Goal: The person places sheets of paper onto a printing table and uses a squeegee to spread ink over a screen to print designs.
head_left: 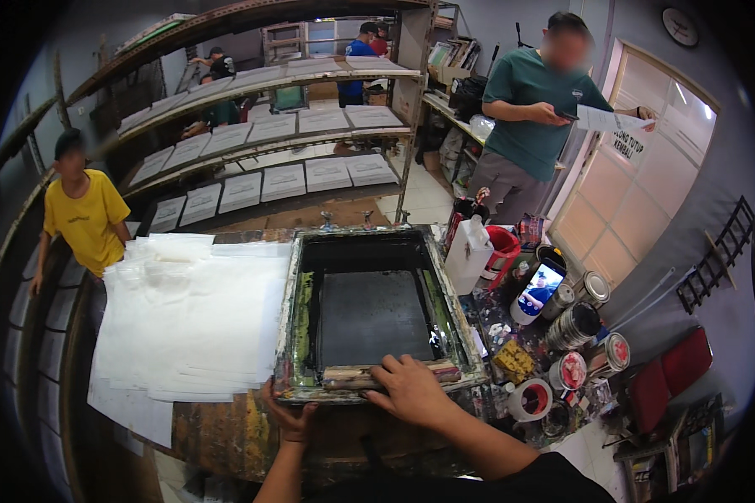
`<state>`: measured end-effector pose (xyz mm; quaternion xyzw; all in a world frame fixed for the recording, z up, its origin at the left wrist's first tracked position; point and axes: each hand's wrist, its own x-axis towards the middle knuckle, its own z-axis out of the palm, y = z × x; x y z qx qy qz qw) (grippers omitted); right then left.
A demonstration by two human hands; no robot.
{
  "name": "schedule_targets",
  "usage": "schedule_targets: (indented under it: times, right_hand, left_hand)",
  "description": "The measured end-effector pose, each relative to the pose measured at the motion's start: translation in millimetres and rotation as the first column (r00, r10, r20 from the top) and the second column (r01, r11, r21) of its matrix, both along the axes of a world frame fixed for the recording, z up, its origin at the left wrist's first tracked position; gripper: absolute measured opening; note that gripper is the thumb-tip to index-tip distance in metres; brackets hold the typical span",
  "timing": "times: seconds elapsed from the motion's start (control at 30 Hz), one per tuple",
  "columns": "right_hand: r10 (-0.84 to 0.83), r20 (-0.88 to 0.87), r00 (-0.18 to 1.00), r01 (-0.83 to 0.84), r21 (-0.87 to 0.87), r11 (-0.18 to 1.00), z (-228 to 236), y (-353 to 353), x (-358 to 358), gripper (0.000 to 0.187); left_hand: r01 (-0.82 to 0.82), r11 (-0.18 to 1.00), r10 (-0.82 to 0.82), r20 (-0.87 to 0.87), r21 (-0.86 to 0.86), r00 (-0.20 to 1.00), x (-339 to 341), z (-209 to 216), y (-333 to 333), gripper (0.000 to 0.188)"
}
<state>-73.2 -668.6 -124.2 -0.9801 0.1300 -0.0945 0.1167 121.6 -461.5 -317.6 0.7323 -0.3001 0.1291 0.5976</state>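
Note:
A screen printing frame lies on the worktable in front of me, its paint-caked border around a mesh dark with black ink. Across the near end of the mesh rests a squeegee with a worn wooden handle. My right hand grips that handle from above, fingers over it and thumb on the near side. At the near left corner of the frame, my left hand cups the border from below, its fingers partly hidden. A wide stack of white sheets spreads just left of the frame.
Ink tins, a white jug, a red container, a yellow sponge and an upright phone crowd the right side. Drying shelves with printed sheets stand behind. A person in yellow and another in green stand nearby.

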Motion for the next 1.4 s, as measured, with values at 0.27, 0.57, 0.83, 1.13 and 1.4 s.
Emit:
schedule_targets:
  times: [0.27,0.57,0.83,1.13,1.4]
  right_hand:
    - [0.005,0.004,1.0,-0.005,0.008,1.0,-1.2,0.9,1.3,0.044]
    - [-0.013,0.012,1.0,0.013,0.021,1.0,1.2,4.0,2.0,0.044]
    - [-0.004,0.137,0.991,0.01,-0.042,0.999,3.1,9.7,-2.8,0.042]
    - [-0.09,0.262,0.961,0.139,-0.179,0.974,20.3,22.1,0.3,0.043]
    - [-0.054,0.48,0.876,0.25,-0.357,0.9,107.5,-38.2,59.8,0.03]
  left_hand:
    - [0.008,1.0,-0.009,-0.027,-0.021,1.0,0.7,2.2,-1.2,0.131]
    - [0.055,0.997,-0.059,-0.076,-0.046,0.995,-1.6,3.7,0.6,0.128]
    - [-0.008,1.0,0.007,0.086,0.005,0.996,-0.5,2.3,-1.1,0.123]
    - [0.127,0.953,-0.163,-0.112,-0.277,0.98,-9.5,63.1,-16.2,0.11]
    - [0.297,0.85,-0.296,0.071,-0.436,0.953,51.9,158.2,-52.7,0.084]
